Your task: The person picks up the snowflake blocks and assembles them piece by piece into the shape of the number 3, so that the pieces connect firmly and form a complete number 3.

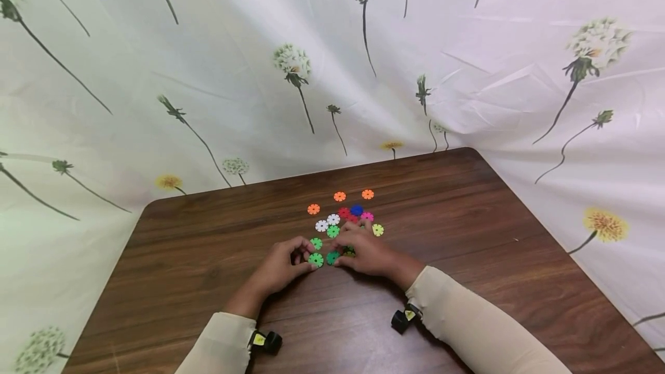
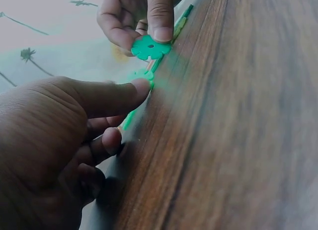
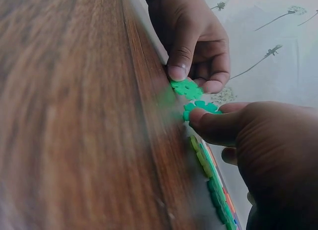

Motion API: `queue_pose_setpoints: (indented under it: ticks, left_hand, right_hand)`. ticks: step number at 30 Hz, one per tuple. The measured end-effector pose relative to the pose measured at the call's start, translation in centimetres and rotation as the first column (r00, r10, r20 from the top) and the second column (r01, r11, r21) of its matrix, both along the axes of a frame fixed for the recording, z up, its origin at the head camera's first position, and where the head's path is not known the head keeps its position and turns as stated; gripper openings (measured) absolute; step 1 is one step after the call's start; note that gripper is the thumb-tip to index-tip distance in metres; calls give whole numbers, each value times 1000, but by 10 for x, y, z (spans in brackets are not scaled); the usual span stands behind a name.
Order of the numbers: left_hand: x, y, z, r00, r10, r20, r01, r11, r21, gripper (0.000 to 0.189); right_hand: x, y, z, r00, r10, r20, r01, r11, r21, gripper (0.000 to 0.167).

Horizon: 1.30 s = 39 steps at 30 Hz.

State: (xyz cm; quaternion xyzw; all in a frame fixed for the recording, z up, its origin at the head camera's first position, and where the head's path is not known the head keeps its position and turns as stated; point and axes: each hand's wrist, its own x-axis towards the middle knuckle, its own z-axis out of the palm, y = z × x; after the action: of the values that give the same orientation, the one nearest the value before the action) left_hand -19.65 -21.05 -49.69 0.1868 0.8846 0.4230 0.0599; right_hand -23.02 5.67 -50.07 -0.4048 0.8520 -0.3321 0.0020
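Between thumb and fingers my left hand (image 1: 284,264) pinches a bright green notched disc (image 1: 316,259), a flat flower-like piece with a small centre hole. Facing it, my right hand (image 1: 366,251) pinches a darker green notched disc (image 1: 332,257). In the right wrist view the light green disc (image 3: 187,89) and the darker green disc (image 3: 201,110) stand edge towards edge, very close; whether they touch I cannot tell. Another green disc (image 1: 316,243) lies just beyond my left fingers. A yellowish disc (image 1: 350,253) is partly hidden under my right hand.
Several more notched discs lie beyond the hands on the wooden table (image 1: 208,281): orange (image 1: 340,196), white (image 1: 321,225), blue (image 1: 357,210), red (image 1: 344,213), pink (image 1: 368,217) and yellow (image 1: 378,229). A flower-print cloth (image 1: 234,74) hangs behind the table.
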Motion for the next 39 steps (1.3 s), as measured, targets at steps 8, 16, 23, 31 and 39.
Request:
queue_pose_setpoints:
  ticks: [8,16,23,31,39]
  left_hand:
    - [-1,1,-2,995,85,46,-87,996,31,6]
    - [0,3,6,964,169,208,-205,964,168,12]
    - [5,8,16,941,146,305,-229,939,258,23]
    - [5,10,16,956,106,273,-173,957,233,18]
    - [6,11,12,967,62,249,-121,966,229,21]
  right_hand:
    - [2,-1,1,1000,-8,-22,8,1000,-3,13]
    - [3,-2,-1,995,-36,-88,30,997,-70,5]
    - [2,-2,-1,987,-68,-146,43,984,-171,5]
    - [5,-2,3,984,-62,-166,30,981,-189,4]
    - [11,-6,5,989,-43,-140,22,989,-143,6]
